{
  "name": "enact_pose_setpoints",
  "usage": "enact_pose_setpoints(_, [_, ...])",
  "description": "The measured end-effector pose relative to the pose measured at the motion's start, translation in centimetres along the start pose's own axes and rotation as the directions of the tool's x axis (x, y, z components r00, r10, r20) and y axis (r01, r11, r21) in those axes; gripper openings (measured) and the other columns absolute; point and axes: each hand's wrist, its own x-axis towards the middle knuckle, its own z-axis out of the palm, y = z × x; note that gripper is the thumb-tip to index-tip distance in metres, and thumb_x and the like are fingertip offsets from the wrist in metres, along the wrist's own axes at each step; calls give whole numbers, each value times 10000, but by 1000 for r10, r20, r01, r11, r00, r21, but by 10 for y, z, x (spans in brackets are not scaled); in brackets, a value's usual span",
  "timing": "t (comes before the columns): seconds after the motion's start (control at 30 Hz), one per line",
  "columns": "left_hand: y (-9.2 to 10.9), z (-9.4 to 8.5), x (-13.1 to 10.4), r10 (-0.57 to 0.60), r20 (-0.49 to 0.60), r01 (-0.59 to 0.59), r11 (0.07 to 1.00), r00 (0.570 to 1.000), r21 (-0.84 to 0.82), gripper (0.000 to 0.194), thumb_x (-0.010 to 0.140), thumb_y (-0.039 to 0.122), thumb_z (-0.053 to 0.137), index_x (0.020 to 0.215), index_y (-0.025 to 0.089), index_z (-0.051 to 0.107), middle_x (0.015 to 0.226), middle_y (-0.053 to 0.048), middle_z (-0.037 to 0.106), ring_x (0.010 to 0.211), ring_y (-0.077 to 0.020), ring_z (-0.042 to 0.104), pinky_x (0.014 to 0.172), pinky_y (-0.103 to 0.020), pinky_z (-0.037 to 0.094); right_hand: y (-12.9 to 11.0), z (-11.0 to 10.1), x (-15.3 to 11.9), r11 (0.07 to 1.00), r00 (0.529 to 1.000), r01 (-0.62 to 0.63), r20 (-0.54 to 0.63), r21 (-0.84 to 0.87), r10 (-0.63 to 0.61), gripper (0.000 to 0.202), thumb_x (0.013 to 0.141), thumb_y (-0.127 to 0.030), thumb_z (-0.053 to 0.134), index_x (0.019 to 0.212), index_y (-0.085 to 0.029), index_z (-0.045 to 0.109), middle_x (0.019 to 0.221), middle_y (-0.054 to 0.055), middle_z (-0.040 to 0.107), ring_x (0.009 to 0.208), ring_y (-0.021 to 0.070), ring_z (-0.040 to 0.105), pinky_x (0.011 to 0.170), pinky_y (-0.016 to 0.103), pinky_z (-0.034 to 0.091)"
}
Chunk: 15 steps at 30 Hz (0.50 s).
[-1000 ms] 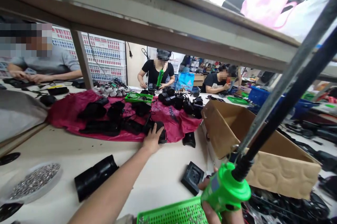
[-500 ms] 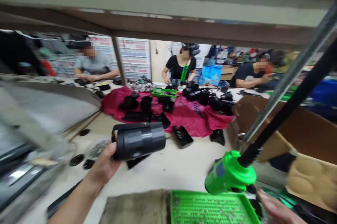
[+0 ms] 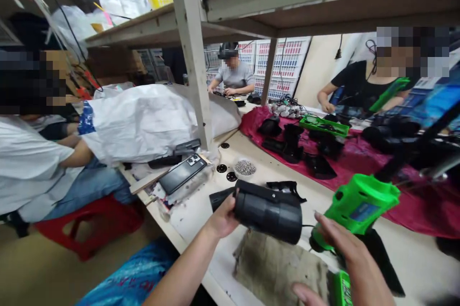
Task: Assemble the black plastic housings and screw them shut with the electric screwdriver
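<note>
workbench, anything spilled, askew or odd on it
A phone lies near the workbench edge, a bit odd among work parts. The grey-brown cloth looks stained. The small metal pieces sit together, no spill visible. The black cylinder in the left hand shows no obvious damage.

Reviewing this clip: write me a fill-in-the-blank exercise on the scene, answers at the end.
1. The left hand grips a cylindrical plastic housing coloured ____.
2. The right hand, open beside the green cylindrical plastic tool, holds ____.
3. The dark rectangular phone lies with its ____ lenses facing up.
4. The plastic stool at lower left is ____.
Missing words: black; nothing; camera; red.
</note>
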Motion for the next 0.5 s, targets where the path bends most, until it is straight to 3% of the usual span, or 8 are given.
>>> enact_pose_setpoints(0.1, [9,-12,-9,7,116,-4,1000,993,-27,834,410,600,875,1092,150,709,1077,-140,725,1101,-383,617,977,-452,425,-23,8,11,999,997,-39,69,-2,39,975,751,-512,712,1535,-204,221,1395,189,526,1145,412,609,774,502,597])
enact_pose_setpoints(0.17, [7,-14,-10,-15,182,26,998,983,-59,882,420,629,863,1141,151,691,1080,-141,723,1062,-376,638,952,-452,446,-35,16,19,996,991,-79,109,32,75,948,786,-504,680,1539,-205,187,1397,186,524,1159,400,606,791,492,605])
enact_pose_setpoints(0.23, [0,-5,-10,-39,117,56,987,992,-147,844,467,682,819,1147,200,683,1067,-96,732,1047,-335,649,938,-421,462,-41,26,26,988,986,-137,102,71,129,866,823,-455,657,1525,-235,199,1386,168,519,1183,370,592,843,490,596])
enact_pose_setpoints(0.33, [-11,23,-12,-109,-138,55,936,984,-347,654,601,675,759,1102,259,687,1000,-27,749,999,-246,668,892,-332,490,-44,44,31,981,980,-195,-39,-17,194,654,863,-280,617,1451,-283,330,1383,154,453,1256,346,512,908,530,560])
enact_pose_setpoints(0.4, [-16,42,-16,-153,-94,95,889,984,-449,714,618,698,731,1168,248,659,1070,-59,736,1071,-270,645,928,-356,488,-46,54,32,969,977,-188,-129,-161,168,557,862,-137,551,1388,-271,428,1364,165,428,1262,354,479,896,564,551])
enact_pose_setpoints(0.47, [-18,54,-17,-237,-85,167,858,968,-485,740,593,648,781,1187,227,650,1118,-88,725,1112,-299,630,953,-386,489,-51,59,29,964,988,-144,-84,-223,128,521,839,-73,506,1333,-241,504,1346,172,441,1240,349,488,881,552,562])
enact_pose_setpoints(0.5, [-19,55,-16,-310,-133,212,851,941,-481,689,617,585,801,1177,209,656,1103,-101,730,1099,-306,639,948,-396,497,-53,58,24,973,994,-105,-32,-204,100,500,836,-73,500,1312,-224,528,1338,169,461,1231,336,501,884,522,571])
